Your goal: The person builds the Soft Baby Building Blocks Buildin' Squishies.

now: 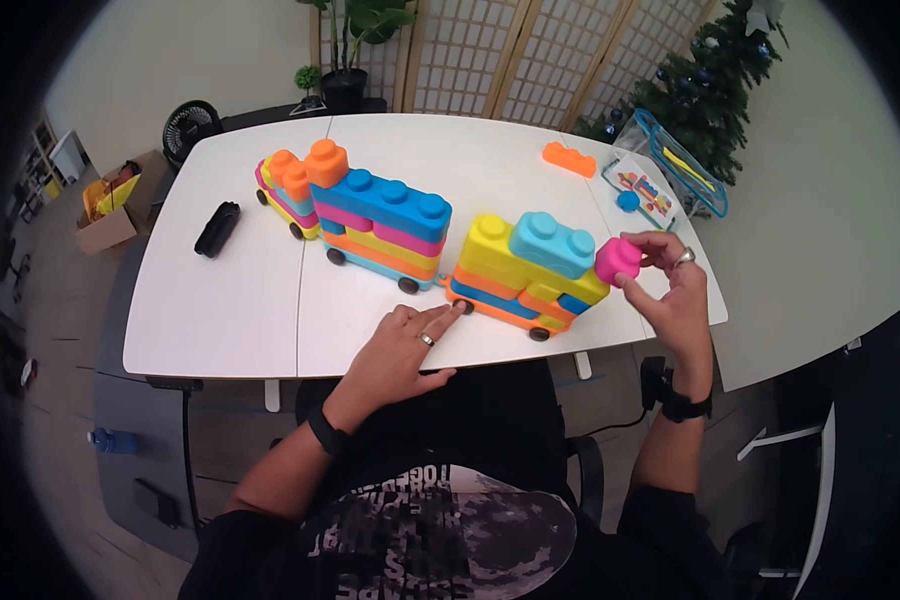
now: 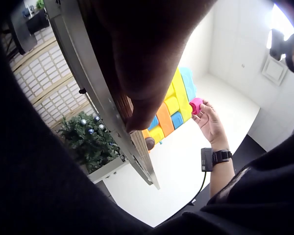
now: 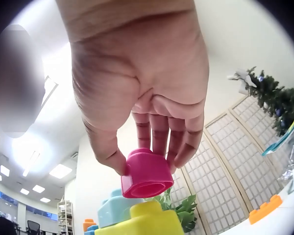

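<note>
Between thumb and fingers my right hand (image 1: 676, 296) pinches a pink single-stud block (image 1: 618, 260), tilted so its hollow underside shows in the right wrist view. The block is close by the right end of the rear wagon, over a yellow block (image 3: 147, 220) with a bare stud. A light blue block (image 1: 552, 245) sits on that wagon's top, left of the stud. My left hand (image 1: 395, 350) rests on the table with its fingers extended, fingertips at the wagon's orange wheeled base (image 1: 505, 314). Hitched ahead is a second wagon (image 1: 385, 225), behind a small front engine (image 1: 288, 195).
On the white table (image 1: 230, 320) lie a black case (image 1: 217, 229) at the left and an orange block (image 1: 570, 159) at the back. A picture card (image 1: 642, 190), a small blue block (image 1: 627, 201) and a clear blue-edged bag (image 1: 680, 165) are at the back right.
</note>
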### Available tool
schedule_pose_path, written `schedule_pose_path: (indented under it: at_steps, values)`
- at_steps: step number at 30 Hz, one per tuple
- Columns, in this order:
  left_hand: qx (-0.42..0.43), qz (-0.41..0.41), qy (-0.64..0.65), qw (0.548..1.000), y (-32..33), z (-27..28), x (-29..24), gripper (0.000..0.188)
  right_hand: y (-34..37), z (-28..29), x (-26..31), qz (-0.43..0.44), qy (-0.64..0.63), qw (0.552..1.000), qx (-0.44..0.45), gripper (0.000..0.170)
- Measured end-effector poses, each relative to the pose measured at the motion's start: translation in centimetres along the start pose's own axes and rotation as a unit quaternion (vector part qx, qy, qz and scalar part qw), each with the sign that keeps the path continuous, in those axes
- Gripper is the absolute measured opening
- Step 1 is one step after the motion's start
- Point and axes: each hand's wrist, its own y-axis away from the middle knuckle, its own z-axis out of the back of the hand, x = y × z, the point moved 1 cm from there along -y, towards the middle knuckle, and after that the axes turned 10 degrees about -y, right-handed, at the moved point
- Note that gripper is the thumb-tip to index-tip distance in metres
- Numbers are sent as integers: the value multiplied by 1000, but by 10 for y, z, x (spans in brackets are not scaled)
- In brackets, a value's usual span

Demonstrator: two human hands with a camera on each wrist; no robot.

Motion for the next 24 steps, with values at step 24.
schedule_pose_path:
  at_steps: [24]
  values:
    - [12, 4, -58, 998, 2, -2, -2, 86, 48, -80, -58, -14, -88, 993, -75, 101]
